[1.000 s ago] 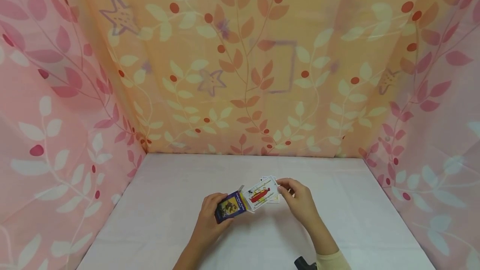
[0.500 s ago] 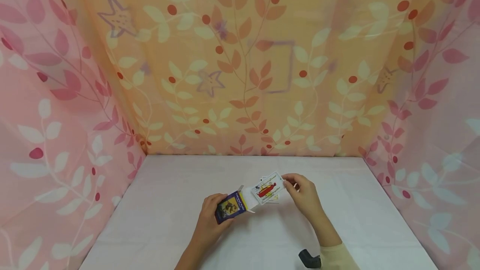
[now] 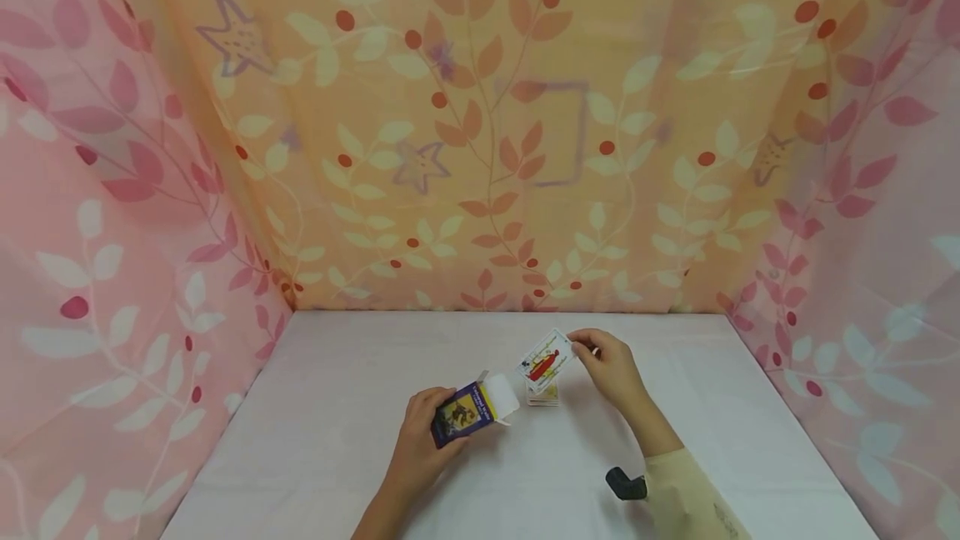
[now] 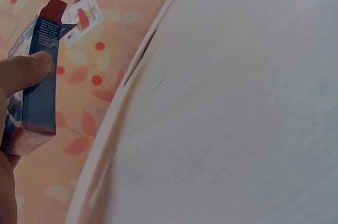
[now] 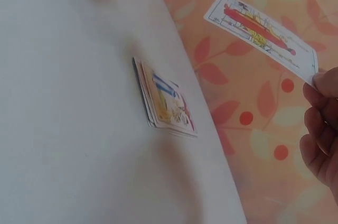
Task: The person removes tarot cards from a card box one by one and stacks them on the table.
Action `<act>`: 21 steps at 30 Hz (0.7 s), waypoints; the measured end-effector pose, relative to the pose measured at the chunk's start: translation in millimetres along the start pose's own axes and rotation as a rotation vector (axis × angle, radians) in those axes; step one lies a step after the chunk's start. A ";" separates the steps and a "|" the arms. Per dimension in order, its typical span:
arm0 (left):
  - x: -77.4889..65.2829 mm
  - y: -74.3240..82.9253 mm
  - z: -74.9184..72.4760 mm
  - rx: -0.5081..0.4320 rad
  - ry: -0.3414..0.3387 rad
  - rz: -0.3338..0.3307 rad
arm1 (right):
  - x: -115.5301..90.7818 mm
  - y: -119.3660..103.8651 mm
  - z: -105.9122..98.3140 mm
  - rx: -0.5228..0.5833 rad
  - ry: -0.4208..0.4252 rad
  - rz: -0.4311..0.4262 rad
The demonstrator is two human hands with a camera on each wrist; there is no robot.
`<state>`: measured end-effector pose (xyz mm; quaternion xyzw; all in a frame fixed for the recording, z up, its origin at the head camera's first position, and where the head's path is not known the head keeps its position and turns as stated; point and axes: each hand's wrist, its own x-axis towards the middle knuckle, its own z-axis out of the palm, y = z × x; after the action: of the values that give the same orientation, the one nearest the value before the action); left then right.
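My left hand grips a dark blue card box, its white flap open toward the right. In the left wrist view the thumb presses the side of the box. Between thumb and fingers of my right hand is the corner of a picture card with a red figure on it. That card hangs in the air over a small stack of cards on the white table. The right wrist view shows the card apart from the stack, which lies face up and slightly uneven.
The white table is enclosed by a patterned orange curtain at the back and pink ones at the sides. A black device sits at the right wrist, by the sleeve.
My right hand has drawn the card out of the box's mouth and carried it up and to the right, above the stack. The left hand with the box has stayed nearly still.
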<state>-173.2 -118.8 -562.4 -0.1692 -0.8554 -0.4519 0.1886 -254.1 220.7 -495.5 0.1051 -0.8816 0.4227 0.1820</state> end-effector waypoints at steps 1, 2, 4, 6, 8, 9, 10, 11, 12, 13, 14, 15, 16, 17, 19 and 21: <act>0.1 0.3 0.1 0.001 -0.003 -0.003 | 1.9 2.1 0.2 -0.002 -0.006 0.005; 0.2 0.7 0.2 -0.003 -0.007 -0.009 | 4.1 3.9 0.5 -0.007 -0.013 0.013; 0.2 0.3 0.3 -0.006 -0.010 -0.012 | 8.9 6.5 1.0 -0.014 -0.021 0.019; 0.0 -0.2 0.3 -0.005 -0.010 -0.014 | 13.8 8.3 2.1 -0.015 -0.030 0.027; -0.1 -0.5 0.3 -0.008 -0.005 -0.012 | 18.3 9.4 2.8 -0.004 -0.045 0.037; -0.1 -0.9 0.4 -0.006 -0.004 -0.010 | 20.4 10.8 3.7 -0.002 -0.054 0.039; -0.2 -1.1 0.4 -0.006 -0.002 -0.008 | 22.6 12.3 4.6 -0.002 -0.065 0.042; -0.2 -1.2 0.4 -0.007 0.000 -0.004 | 24.7 13.8 5.6 -0.001 -0.076 0.048; -0.1 -1.3 0.5 -0.010 0.002 0.000 | 26.5 15.0 6.5 -0.003 -0.088 0.053; -0.1 -1.3 0.6 -0.012 0.004 0.003 | 28.3 16.6 7.6 -0.005 -0.100 0.054; -0.1 -1.2 0.6 -0.013 0.004 0.005 | 29.9 18.2 8.8 -0.009 -0.110 0.056; 0.0 -1.0 0.5 -0.014 0.003 0.006 | 31.4 19.9 10.1 -0.014 -0.121 0.058; 0.0 -0.9 0.3 -0.015 0.002 0.006 | 32.7 20.8 11.2 -0.011 -0.131 0.060; 0.0 -0.6 0.1 -0.015 0.000 0.005 | 33.7 21.9 12.5 -0.012 -0.142 0.062; 0.0 -0.2 -0.5 -0.014 -0.004 0.001 | 35.8 24.3 15.1 -0.005 -0.161 0.066; 0.2 0.3 -1.2 -0.011 -0.008 -0.008 | 37.7 26.8 17.6 0.001 -0.180 0.079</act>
<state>-173.1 -119.7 -561.5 -0.1686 -0.8543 -0.4564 0.1826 -301.7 222.3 -509.1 0.1077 -0.8977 0.4187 0.0852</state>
